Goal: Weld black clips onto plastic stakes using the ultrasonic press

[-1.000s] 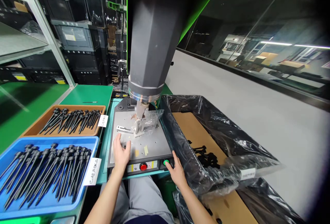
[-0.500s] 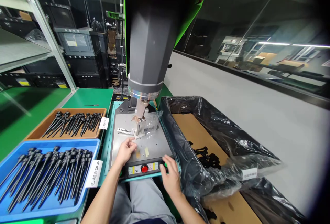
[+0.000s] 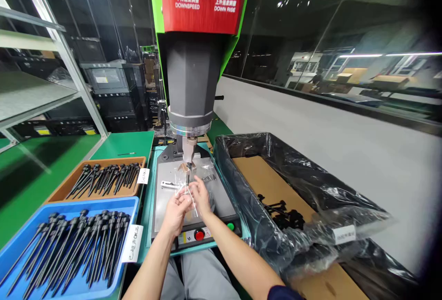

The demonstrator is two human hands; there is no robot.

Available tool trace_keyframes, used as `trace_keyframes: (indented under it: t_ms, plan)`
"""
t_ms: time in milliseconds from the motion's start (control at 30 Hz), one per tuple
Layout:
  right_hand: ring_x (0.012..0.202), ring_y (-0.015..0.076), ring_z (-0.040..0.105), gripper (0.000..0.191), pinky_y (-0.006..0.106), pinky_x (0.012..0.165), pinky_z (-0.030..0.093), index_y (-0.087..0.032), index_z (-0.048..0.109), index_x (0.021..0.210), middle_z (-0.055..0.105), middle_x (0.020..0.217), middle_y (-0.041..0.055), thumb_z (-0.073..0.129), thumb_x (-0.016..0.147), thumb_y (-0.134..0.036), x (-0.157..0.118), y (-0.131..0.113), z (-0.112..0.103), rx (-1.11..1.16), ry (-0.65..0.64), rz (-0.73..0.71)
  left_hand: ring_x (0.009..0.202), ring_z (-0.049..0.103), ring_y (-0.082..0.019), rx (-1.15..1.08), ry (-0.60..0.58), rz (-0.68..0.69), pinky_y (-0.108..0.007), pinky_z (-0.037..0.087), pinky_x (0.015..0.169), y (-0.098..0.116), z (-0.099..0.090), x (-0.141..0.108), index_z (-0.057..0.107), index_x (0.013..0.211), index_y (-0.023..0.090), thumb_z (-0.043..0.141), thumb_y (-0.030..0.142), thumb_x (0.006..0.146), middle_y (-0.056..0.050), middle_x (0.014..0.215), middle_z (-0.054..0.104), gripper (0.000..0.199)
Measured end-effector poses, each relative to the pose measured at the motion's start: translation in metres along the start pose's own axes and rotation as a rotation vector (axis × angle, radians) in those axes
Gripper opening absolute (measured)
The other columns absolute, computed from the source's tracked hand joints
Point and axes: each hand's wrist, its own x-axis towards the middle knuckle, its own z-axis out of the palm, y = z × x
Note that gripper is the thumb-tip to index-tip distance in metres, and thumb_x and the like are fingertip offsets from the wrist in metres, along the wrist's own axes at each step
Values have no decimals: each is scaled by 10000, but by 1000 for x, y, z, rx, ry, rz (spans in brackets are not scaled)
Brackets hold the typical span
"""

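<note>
Both hands meet just in front of the metal fixture (image 3: 188, 178) under the press horn (image 3: 189, 150). My left hand (image 3: 177, 210) has its fingertips pinched together. Beside it, my right hand (image 3: 201, 197) curls its thumb and fingers in close, the forefinger raised toward the fixture. Thin, shiny, clear streaks (image 3: 193, 201) show between and around the fingertips; what exactly the fingers hold is too small to make out. A dark slim piece stands upright at the fixture, below the horn. Clear plastic film (image 3: 207, 171) hangs at the fixture's right side.
On the left, a blue tray (image 3: 134, 205) and a brown tray (image 3: 51, 194) hold many black stemmed parts. At right, a box lined with black plastic (image 3: 293, 166) contains more black parts on cardboard. A red button (image 3: 199, 234) and a green button (image 3: 230, 226) sit on the press base.
My right hand has left the green button at the base's right and come inward to the fixture. My left hand has shifted toward it, and the view has tilted upward.
</note>
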Motion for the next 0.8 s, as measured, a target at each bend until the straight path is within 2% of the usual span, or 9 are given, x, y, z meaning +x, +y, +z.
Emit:
trace_keyframes:
  t_ms: [67, 167, 300, 400, 533, 667, 800]
  plan:
    - [980, 233, 615, 343, 384, 886, 501, -183, 622, 1154, 641, 1061, 103, 473, 886, -337, 26, -10, -11, -137, 125, -175, 646, 611, -113, -4, 37, 26, -245, 507, 680, 0, -2, 0, 604, 1099, 152, 856, 311, 629, 9, 714, 627, 556]
    - [1123, 258, 560, 285, 425, 1008, 426, -173, 688, 998, 608, 1153, 142, 462, 892, -313, 55, -19, -24, -315, 182, -368, 617, 595, -97, -4, 75, 18, -225, 490, 647, -5, -4, 2, 607, 1082, 153, 870, 319, 606, 11, 716, 636, 568]
    - [1156, 260, 561, 337, 425, 995, 454, -176, 657, 1148, 607, 1209, 148, 459, 916, -321, 71, -24, -30, -341, 52, -405, 609, 593, -93, 14, 83, 9, -220, 477, 641, -13, -6, 8, 606, 1079, 152, 869, 347, 605, 2, 726, 650, 576]
    - [1204, 251, 540, 359, 421, 1055, 408, -202, 622, 1233, 592, 1268, 127, 510, 909, -312, 72, -27, -26, -367, -73, -484, 629, 607, -104, 37, 76, 13, -234, 479, 662, -15, -4, 11, 604, 1081, 143, 857, 363, 622, -14, 737, 659, 568]
    - [1172, 249, 562, 372, 412, 1035, 421, -219, 637, 1209, 619, 1228, 111, 597, 853, -322, 76, -31, -17, -369, -142, -447, 638, 616, -111, 42, 75, 18, -243, 485, 676, -12, 0, 11, 604, 1083, 133, 857, 362, 620, -23, 744, 668, 575]
    - [1038, 249, 622, 244, 400, 941, 477, -208, 703, 1009, 669, 1087, 101, 615, 807, -311, 90, -35, -10, -337, -120, -328, 632, 614, -109, 2, 88, 24, -249, 495, 686, -5, 3, 12, 617, 1039, 135, 872, 338, 596, -13, 718, 664, 550]
    - [1021, 247, 619, 202, 397, 933, 469, -206, 700, 936, 666, 1053, 86, 603, 803, -324, 98, -43, -9, -329, -97, -322, 632, 619, -97, -14, 123, 21, -241, 500, 689, 3, 2, 14, 621, 1049, 145, 872, 318, 593, -12, 756, 673, 549]
